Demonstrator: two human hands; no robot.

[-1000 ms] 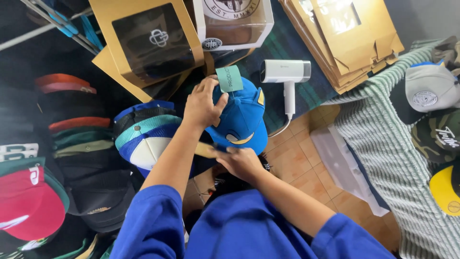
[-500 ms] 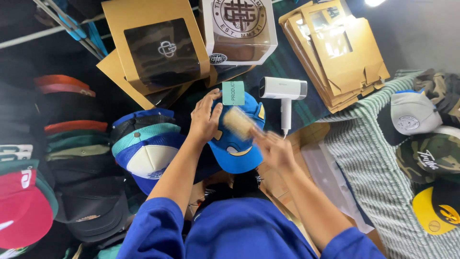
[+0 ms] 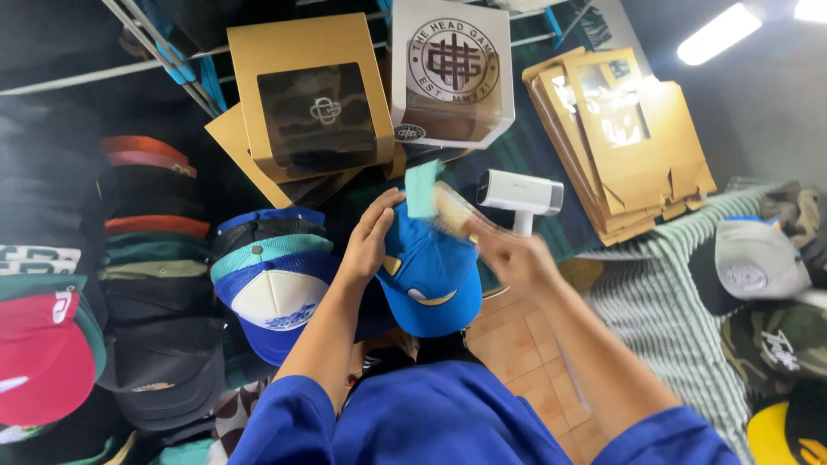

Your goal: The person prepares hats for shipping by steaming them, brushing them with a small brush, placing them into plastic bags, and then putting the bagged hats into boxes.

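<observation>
My left hand (image 3: 369,237) grips the left side of a blue cap (image 3: 429,271) and holds it up in front of me. A green paper tag (image 3: 421,189) hangs at the cap's top. In my right hand (image 3: 510,256) is a wooden brush (image 3: 451,211), motion-blurred, with its head against the top of the cap's crown. Both of my arms wear blue sleeves.
Stacks of caps (image 3: 155,258) fill the left, with a blue, white and teal mesh cap (image 3: 271,288) nearest. Windowed cardboard boxes (image 3: 314,103) stand behind, flat ones (image 3: 624,138) at the right. A white handheld steamer (image 3: 521,196) lies behind the cap. More caps (image 3: 762,263) rest on a striped cloth.
My right hand came up from under the cap's brim with the brush and now sweeps it over the crown. The view has tilted upward.
</observation>
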